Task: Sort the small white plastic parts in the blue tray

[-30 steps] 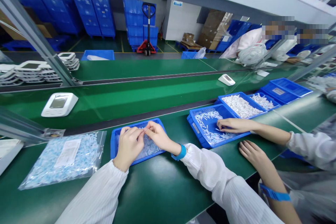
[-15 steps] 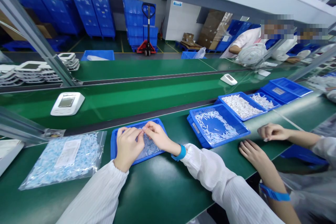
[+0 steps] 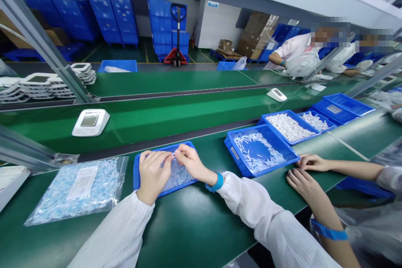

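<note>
My left hand [image 3: 154, 176] and my right hand [image 3: 190, 161] meet above a shallow blue tray [image 3: 136, 176]. Thumb and fingers of each are pinched together around something tiny and pale at the fingertips, too small to name. Small, clear-bluish pieces [image 3: 179, 176] lie in the tray under my hands. A blue band [image 3: 216, 182] circles my right wrist. Left of the tray lies a clear plastic bag [image 3: 106, 201] full of light blue and white small pieces, with a white label [image 3: 83, 181] on it.
To the right, blue trays [image 3: 231, 142] hold small white pieces. A co-worker's hands [image 3: 306, 180] rest on the bench beside them. White devices with screens [image 3: 91, 122] sit on the green belt [image 3: 176, 113] behind. A metal post [image 3: 59, 58] rises at left.
My hands stay over the tray; the right fingertips have shifted slightly. The white devices have moved right along the belt. The co-worker's far hand has come left, to the other hand.
</note>
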A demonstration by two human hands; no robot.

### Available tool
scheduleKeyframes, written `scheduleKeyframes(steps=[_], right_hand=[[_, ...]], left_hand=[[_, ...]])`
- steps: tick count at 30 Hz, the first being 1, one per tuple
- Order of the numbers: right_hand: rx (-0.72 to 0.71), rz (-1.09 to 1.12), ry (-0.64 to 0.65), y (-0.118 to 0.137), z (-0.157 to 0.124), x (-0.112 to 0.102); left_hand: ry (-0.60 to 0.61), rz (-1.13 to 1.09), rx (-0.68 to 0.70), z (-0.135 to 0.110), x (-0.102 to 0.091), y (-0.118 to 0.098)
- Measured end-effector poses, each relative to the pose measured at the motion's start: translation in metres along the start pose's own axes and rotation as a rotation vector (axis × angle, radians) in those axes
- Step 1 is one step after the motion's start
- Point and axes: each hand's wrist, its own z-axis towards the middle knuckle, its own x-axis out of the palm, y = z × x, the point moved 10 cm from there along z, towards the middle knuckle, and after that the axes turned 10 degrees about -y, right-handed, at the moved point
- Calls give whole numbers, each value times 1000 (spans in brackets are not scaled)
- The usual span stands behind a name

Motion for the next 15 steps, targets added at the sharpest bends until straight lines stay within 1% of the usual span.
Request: scheduleKeyframes(steps=[4, 8, 12, 15], right_hand=[[-20, -14, 20, 1, -1, 3], [-55, -76, 1, 6, -1, 1], [-135, -240, -47, 16, -2, -3], [-199, -410, -67, 24, -6, -4]], left_hand=[[4, 2, -6, 0, 0, 1], [6, -7, -13, 0, 2, 3], [5, -80, -8, -2, 3, 3], [-6, -126, 27, -4, 4, 0]])
